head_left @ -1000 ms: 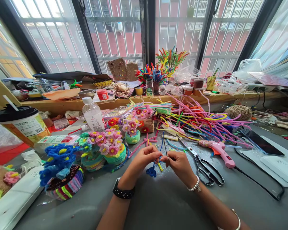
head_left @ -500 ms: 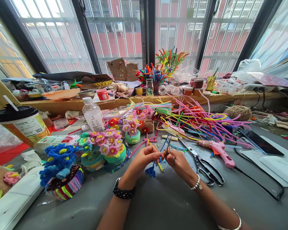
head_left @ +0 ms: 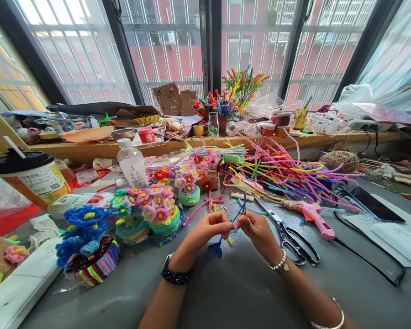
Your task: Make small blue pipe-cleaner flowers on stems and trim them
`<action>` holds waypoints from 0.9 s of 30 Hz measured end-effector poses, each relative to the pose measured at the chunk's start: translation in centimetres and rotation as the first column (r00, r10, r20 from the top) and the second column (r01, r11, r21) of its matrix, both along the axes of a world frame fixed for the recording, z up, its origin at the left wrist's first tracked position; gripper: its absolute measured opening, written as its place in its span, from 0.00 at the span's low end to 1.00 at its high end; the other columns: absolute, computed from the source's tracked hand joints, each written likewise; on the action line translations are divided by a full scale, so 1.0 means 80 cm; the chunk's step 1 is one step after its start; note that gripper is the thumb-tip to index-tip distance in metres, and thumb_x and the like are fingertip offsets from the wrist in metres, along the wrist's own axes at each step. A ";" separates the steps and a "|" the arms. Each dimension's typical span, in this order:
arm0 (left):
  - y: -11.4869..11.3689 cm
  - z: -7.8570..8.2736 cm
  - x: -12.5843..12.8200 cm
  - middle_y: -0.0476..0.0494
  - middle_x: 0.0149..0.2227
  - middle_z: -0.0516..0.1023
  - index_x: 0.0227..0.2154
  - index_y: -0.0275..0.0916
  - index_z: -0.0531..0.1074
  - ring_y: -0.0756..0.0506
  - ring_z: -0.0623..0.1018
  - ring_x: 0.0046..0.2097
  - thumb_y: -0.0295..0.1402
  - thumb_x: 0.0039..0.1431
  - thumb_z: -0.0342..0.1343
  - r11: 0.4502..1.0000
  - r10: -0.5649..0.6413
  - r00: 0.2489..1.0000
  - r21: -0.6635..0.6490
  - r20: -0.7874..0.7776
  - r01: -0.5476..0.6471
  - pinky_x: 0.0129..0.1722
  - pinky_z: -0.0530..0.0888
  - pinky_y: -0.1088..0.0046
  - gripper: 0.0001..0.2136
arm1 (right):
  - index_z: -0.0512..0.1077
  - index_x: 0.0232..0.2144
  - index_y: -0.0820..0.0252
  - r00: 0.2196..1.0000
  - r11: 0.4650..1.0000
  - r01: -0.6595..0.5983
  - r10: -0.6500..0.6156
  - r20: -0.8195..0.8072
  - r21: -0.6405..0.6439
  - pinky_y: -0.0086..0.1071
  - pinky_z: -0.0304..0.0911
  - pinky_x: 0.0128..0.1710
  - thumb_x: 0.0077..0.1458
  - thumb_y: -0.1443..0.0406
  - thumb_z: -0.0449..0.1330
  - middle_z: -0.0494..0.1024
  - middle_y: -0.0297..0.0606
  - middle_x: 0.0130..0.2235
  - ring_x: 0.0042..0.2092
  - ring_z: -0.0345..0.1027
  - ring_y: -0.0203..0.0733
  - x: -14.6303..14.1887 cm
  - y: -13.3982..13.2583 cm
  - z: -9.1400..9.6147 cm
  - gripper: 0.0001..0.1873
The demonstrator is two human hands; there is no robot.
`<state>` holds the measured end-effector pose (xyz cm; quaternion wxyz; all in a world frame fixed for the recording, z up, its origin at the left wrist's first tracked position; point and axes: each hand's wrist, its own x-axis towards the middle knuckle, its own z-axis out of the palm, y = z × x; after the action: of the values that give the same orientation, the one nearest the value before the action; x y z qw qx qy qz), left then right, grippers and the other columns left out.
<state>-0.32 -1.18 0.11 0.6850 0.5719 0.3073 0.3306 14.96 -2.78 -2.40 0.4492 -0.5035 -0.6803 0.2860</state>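
My left hand (head_left: 210, 228) is closed, its thumb and fingertips pinching the stem of a blue pipe-cleaner flower (head_left: 215, 250). The flower head hangs below the fingers, and a blue stem slants up to the right. In my right hand (head_left: 258, 230) is a small pair of scissors (head_left: 245, 205), blades pointing up beside the blue stem; whether they touch it I cannot tell. The fingertips of both hands nearly meet. Large scissors (head_left: 287, 235) lie to the right of my right hand. Blue and white bits are scattered on the grey table (head_left: 233, 292) under the hands.
Finished pots of pipe-cleaner flowers (head_left: 157, 205) and a blue-flowered pot (head_left: 89, 237) stand left. Loose pipe cleaners (head_left: 287, 160) are heaped behind. A pink glue gun (head_left: 315, 217) with its cord, a phone (head_left: 376, 203), a water bottle (head_left: 133, 164) and a drink cup (head_left: 30, 176) surround the workspace.
My right hand has turned, and the small scissors now point more upright, slightly further right. The blue stem leans more to the right. A bit of what looks like another person's hand has appeared at the right edge.
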 end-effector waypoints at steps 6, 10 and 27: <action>0.006 -0.007 -0.002 0.53 0.16 0.64 0.18 0.36 0.63 0.55 0.63 0.21 0.34 0.43 0.56 0.999 0.039 0.998 0.024 0.059 -0.040 0.24 0.59 0.79 0.09 | 0.65 0.20 0.63 0.996 0.997 -0.081 0.081 -0.036 0.019 0.25 0.46 0.18 0.43 0.39 0.33 0.55 0.30 0.16 0.19 0.48 0.31 -0.003 -0.004 0.005 0.37; 0.007 -0.011 -0.001 0.53 0.16 0.64 0.17 0.36 0.63 0.55 0.63 0.21 0.35 0.43 0.56 0.998 0.042 0.998 0.040 0.046 -0.044 0.24 0.59 0.78 0.10 | 0.65 0.20 0.63 0.994 0.994 -0.105 0.103 0.037 0.031 0.26 0.46 0.19 0.43 0.39 0.34 0.58 0.31 0.17 0.20 0.50 0.32 -0.005 -0.005 0.010 0.36; 0.003 -0.006 -0.001 0.53 0.16 0.64 0.17 0.36 0.63 0.54 0.63 0.22 0.36 0.42 0.56 0.999 0.031 0.999 0.025 0.017 -0.031 0.25 0.60 0.78 0.10 | 0.63 0.17 0.63 0.997 0.999 -0.024 0.020 0.072 0.048 0.26 0.48 0.21 0.45 0.40 0.37 0.61 0.32 0.18 0.21 0.51 0.32 -0.002 -0.003 0.007 0.34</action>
<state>-0.36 -0.93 -0.37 0.6750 0.5729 0.3061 0.3499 14.82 -3.01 -1.86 0.4334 -0.4950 -0.7082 0.2561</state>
